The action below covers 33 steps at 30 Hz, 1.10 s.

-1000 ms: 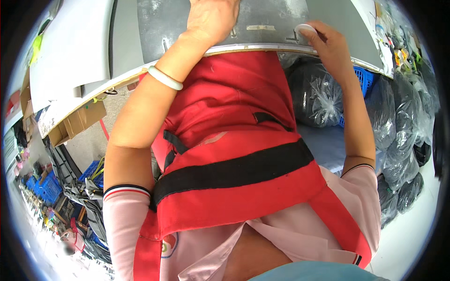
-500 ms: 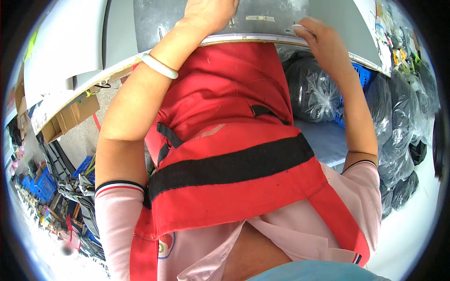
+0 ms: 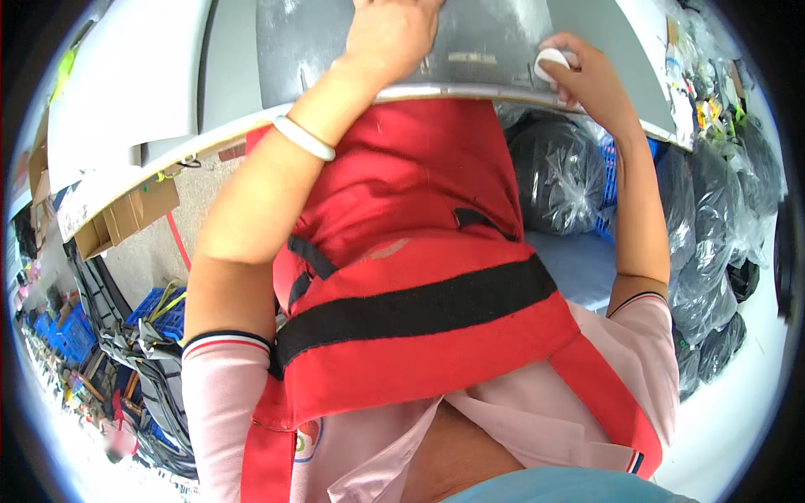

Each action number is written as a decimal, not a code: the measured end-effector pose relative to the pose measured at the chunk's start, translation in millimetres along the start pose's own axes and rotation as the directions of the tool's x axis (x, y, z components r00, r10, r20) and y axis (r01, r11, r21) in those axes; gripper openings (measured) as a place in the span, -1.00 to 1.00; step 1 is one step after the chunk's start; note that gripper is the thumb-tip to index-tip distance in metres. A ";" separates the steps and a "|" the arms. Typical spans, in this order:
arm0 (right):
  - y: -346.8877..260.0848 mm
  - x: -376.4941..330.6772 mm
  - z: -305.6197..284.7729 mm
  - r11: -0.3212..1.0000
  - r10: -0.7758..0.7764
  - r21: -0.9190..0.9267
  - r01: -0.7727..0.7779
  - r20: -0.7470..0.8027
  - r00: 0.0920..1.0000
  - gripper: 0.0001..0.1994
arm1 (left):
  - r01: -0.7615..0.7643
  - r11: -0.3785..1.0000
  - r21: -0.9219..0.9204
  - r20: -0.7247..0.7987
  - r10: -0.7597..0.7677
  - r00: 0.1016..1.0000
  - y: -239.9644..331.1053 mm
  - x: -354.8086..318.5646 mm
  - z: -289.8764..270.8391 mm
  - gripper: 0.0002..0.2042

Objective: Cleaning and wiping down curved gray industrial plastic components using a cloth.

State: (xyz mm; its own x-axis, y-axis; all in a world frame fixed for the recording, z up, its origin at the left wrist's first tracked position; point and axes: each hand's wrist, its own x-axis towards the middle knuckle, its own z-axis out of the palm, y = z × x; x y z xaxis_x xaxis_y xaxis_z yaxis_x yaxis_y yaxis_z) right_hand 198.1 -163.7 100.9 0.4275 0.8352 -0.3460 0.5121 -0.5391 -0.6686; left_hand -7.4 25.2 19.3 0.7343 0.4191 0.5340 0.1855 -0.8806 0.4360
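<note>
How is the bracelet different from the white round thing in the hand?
The bracelet goes around the left forearm; the white round thing is gripped in the right hand. The bracelet shows as a narrow curved band, while the white round thing shows a broader face. Both look whitish.

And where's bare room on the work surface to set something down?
The dark panel looks bare between the left hand and right hand, beyond the pale strip. So does the grey strip between the white sheet and dark panel. Below the edge, right, it's crowded: bagged bundles, blue crate.
</note>
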 end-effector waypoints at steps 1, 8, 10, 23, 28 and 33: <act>-0.6 9.4 -3.2 0.995 -0.066 0.066 0.069 -0.051 0.997 -0.73 | -0.010 1.000 0.009 -0.019 0.010 1.000 -1.6 -3.7 4.8 -0.68; 13.2 121.7 -25.5 0.934 -0.317 -0.272 0.232 -0.333 0.888 -0.71 | 0.034 0.956 0.291 0.160 -0.084 0.984 8.8 -0.1 13.3 -0.60; 5.1 140.6 -26.6 0.923 -0.335 -0.299 0.241 -0.319 0.887 -0.72 | 0.043 0.944 0.326 0.182 -0.108 0.977 9.2 -1.4 11.3 -0.60; -24.3 168.4 -27.7 0.741 -0.292 -0.667 0.080 -0.212 0.933 -0.74 | 0.066 0.945 0.321 0.148 -0.119 0.982 5.2 -1.0 10.3 -0.62; -7.8 167.5 -14.8 0.984 -0.150 -0.140 0.108 -0.339 0.929 -0.78 | 0.067 0.949 0.309 0.181 -0.128 0.975 6.0 -2.4 11.4 -0.57; -4.7 183.5 -32.1 0.962 -0.160 -0.256 0.093 -0.257 0.953 -0.77 | 0.038 0.932 0.360 0.226 -0.126 0.966 7.3 -0.7 8.3 -0.53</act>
State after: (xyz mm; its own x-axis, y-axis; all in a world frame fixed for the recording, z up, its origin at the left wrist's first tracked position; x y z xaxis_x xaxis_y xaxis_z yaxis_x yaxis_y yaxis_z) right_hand 298.0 -11.4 61.7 0.5168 0.8545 -0.0531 0.7233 -0.4689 -0.5070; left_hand -1.2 16.6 16.2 0.8333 0.4663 0.2971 0.4358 -0.8846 0.1661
